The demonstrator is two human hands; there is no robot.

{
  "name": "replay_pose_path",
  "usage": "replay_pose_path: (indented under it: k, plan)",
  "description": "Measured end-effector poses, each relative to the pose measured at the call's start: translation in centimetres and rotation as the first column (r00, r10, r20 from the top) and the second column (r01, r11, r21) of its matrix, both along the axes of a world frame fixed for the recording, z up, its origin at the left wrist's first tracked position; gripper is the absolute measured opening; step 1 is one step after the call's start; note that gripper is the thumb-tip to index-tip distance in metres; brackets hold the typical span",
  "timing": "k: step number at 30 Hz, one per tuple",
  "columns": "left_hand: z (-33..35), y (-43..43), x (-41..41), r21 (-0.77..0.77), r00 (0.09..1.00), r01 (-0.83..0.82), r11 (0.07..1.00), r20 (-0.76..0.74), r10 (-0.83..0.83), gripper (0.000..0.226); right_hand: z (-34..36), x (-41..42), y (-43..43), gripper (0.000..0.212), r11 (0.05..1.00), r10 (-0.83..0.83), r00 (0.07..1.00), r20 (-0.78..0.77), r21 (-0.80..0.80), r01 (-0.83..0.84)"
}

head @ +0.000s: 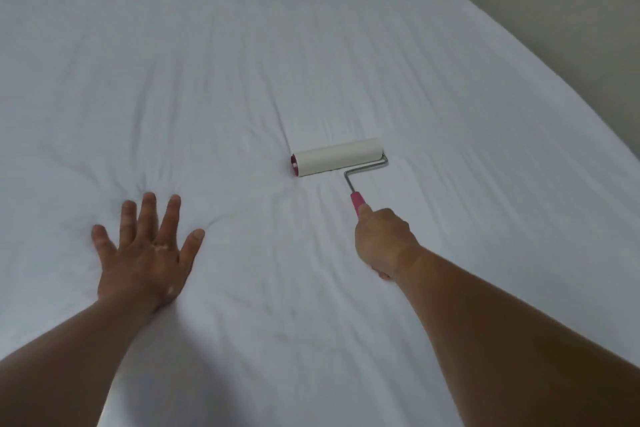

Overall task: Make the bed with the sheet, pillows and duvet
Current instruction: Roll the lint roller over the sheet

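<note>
**Inspector:** Head view. Where is the sheet, and in what condition?

**Assistant:** The white sheet point(311, 45) covers the mattress across the whole view. Fine creases run toward and around the lint roller point(337, 157), which lies on the sheet near the middle.

**Inspector:** The roller itself?

**Assistant:** Its white paper drum lies flat on the fabric, with a pink cap at its left end. A bent metal frame point(367, 170) leaves its right end and leads down to a pink handle point(356, 201).

**Inspector:** Right hand?

**Assistant:** The right hand point(382, 239) sits below the drum and just to its right. The fingers are curled tight round the lower handle, and the thumb lies along its top.

**Inspector:** Left hand?

**Assistant:** The left hand point(145, 253) lies well to the left of the roller and below it, palm down on the sheet. Its fingers point(147, 215) are straight and spread apart, holding nothing. Creases radiate from the fabric at the fingertips.

**Inspector:** Surroundings?

**Assistant:** A beige wall point(554, 10) stands far to the right of the roller, beyond the mattress edge.
</note>
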State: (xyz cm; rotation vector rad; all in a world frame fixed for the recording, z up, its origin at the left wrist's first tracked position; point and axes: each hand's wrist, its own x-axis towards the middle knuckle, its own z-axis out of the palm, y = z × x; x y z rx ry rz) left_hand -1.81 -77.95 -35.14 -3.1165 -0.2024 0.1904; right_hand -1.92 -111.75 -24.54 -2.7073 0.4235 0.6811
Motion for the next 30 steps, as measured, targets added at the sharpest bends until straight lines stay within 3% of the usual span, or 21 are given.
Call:
replay_pose_path:
  k: [8, 18, 23, 25, 30]
  plan:
    - [1.8, -2.9, -8.5, -0.063, 0.994, 0.033, 0.997, -0.104, -0.04, 0.069, -0.1, -11.0, -1.1, 0.043, 0.995, 0.073, 0.997, -0.025, -0.061, -0.074]
    - [3.6, -3.5, -17.1, -0.05, 0.986, 0.097, 0.994, -0.128, -0.102, 0.076, 0.2, -27.8, -3.1, 0.042, 0.988, 0.116, 0.992, -0.047, -0.096, -0.12]
    - [4.0, -2.3, -20.7, -0.076, 0.975, 0.161, 0.984, -0.144, -0.17, 0.076, 1.5, -36.9, -3.7, 0.043, 0.996, -0.087, 0.987, -0.135, -0.044, 0.082]
    - [3.9, -1.6, -22.4, -0.072, 0.974, 0.174, 0.982, -0.135, -0.182, 0.075, 2.1, -40.3, -4.0, 0.048, 0.968, -0.248, 0.953, -0.174, -0.009, 0.25]
    - [3.4, -1.0, -23.1, -0.066, 0.964, 0.237, 0.969, -0.104, -0.243, 0.074, 2.8, -48.4, -3.9, 0.053, 0.893, -0.436, 0.882, -0.179, 0.037, 0.449]
